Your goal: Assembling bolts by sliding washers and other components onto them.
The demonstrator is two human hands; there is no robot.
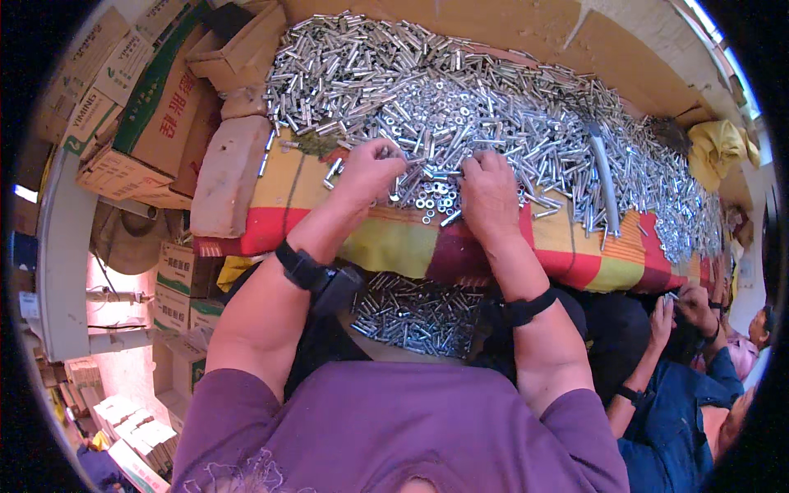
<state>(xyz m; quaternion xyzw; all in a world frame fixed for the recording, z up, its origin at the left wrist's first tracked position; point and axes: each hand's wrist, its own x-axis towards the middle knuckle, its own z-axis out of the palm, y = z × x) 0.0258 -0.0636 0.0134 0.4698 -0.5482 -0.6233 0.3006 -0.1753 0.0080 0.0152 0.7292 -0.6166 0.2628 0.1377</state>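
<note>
My left hand (370, 171) is at the near edge of a heap of metal bolts and sleeves (370, 66), its fingers curled together in a pinch. Whatever is between those fingertips is too small to make out. A short way to the right, my right hand (491, 197) has its fingers bent down and closed at the heap's edge, the back of the hand hiding what they grip. Between both hands lies a small cluster of washers (436, 195). More washers and nuts (436, 107) are mixed into the middle of the heap.
A checked cloth (386, 246) covers the table's front. Below it sits a container of bolts (419, 316). A brick-like block (233, 177) and cardboard boxes (164, 115) stand left. A grey curved strip (604, 182) lies on the heap. At right, a co-worker's hands (678, 312) hold a small metal piece.
</note>
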